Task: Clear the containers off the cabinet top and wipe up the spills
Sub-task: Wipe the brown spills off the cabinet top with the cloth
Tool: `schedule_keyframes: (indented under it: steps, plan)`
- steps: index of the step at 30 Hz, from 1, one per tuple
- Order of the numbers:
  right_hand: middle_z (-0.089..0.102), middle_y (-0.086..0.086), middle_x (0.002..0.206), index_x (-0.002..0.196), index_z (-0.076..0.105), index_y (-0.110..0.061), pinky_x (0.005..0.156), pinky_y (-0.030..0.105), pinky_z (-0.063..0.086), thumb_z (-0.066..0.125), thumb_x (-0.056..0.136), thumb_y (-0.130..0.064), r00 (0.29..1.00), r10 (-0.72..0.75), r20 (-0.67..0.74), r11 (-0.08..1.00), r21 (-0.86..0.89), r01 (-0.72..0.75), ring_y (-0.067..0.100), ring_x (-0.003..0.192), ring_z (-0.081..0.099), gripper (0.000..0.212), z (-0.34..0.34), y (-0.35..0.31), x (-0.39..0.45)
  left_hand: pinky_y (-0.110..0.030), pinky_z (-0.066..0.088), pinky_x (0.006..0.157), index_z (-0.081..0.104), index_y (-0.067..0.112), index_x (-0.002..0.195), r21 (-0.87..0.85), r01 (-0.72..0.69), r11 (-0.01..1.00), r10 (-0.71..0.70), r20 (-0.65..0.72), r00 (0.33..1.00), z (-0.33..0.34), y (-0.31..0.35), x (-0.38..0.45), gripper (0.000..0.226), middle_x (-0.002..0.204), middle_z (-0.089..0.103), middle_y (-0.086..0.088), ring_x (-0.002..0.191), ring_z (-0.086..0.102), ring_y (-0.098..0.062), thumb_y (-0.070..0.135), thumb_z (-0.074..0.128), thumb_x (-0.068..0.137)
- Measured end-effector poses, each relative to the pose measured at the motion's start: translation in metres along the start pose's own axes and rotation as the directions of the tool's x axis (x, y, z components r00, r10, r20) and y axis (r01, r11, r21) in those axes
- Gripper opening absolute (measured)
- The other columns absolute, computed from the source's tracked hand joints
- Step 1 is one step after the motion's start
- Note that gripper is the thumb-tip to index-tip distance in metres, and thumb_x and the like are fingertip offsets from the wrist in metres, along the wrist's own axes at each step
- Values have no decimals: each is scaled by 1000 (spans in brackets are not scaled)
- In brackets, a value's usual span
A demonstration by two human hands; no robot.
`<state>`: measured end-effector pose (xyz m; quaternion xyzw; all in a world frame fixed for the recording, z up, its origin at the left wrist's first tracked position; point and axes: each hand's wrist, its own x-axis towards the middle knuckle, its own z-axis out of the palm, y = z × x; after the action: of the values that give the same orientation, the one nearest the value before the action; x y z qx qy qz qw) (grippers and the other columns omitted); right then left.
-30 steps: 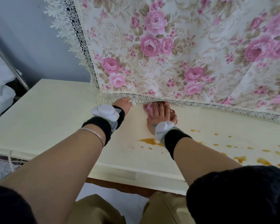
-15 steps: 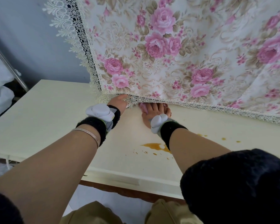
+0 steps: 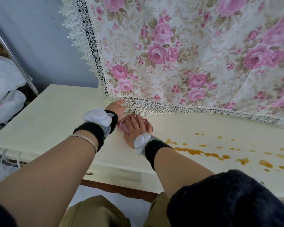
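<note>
Item 1, pink cloth (image 3: 123,127): lying flat on cabinet top (image 3: 52,112), near back edge, just under the lace hem. Mostly covered by right hand (image 3: 135,128), w/ fingers spread straight & palm pressing down, not curled round it. Prob. pressing flat to get full contact for wiping.

Item 2, spills (image 3: 197,152): amber puddle & drops trailing to the right of the cloth, apart from it; streak starting just beside the right wrist. Not yet wiped, so judging the wipe step is under way but far from done.

Item 3, floral cover (image 3: 187,63) w/ lace hem (image 3: 146,108): hanging down to the top. Left hand (image 3: 116,107) is reaching to the hem corner, seemingly lifting it clear so the cloth isn't dragging over it; fingers hidden behind lace, so can't tell how it's gripping.

Item 4, containers: none showing on the top in this view.

Item 5, misc.: white bags (image 3: 5,89) at far left, off the cabinet; both wrists wearing black bands w/ white devices.
</note>
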<state>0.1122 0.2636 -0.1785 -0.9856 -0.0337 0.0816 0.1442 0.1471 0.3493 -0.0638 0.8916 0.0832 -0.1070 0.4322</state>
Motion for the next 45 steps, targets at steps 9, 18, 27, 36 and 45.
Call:
schedule_keyframes:
  steps: [9,18,27,36,45]
  plan:
    - [-6,-12,162,153,7,-34,115,54,-1,28,99,-41,992,-110,65,993,-24,112,21,149,-12,59,14,-40,-46,-28,35,108,43,10,142,16,-16,1000,16,0,1000,-21,-7,-27,44,147,44,-14,136,42,-27,10,44,98]
    - [-9,-9,162,154,3,-32,116,54,-3,30,99,-43,983,-137,126,990,-1,138,21,149,-14,62,15,-40,-88,-24,27,112,42,15,143,36,-46,998,45,39,998,-11,3,-60,44,154,35,-2,140,36,-21,11,42,99]
    - [-9,-10,162,154,4,-34,115,54,-8,27,99,-42,999,-33,41,999,16,33,19,149,-15,60,15,-11,-105,-25,28,112,43,17,142,98,-84,992,74,103,992,10,19,-76,44,153,35,-2,140,37,-22,12,40,98]
    - [1,-9,163,154,12,-34,116,54,-1,33,97,-44,987,115,-111,992,59,-109,19,150,-3,61,9,37,-120,-26,35,106,44,17,142,93,-94,991,81,133,988,37,32,-84,44,152,38,-2,134,43,-23,10,40,98]
    - [-11,-11,162,154,0,-35,118,53,-6,28,99,-41,967,255,-9,961,111,-252,18,149,-14,62,-23,105,-147,-29,28,113,43,17,143,134,-164,977,136,194,972,70,57,-95,44,154,35,-2,141,35,-23,14,40,99]
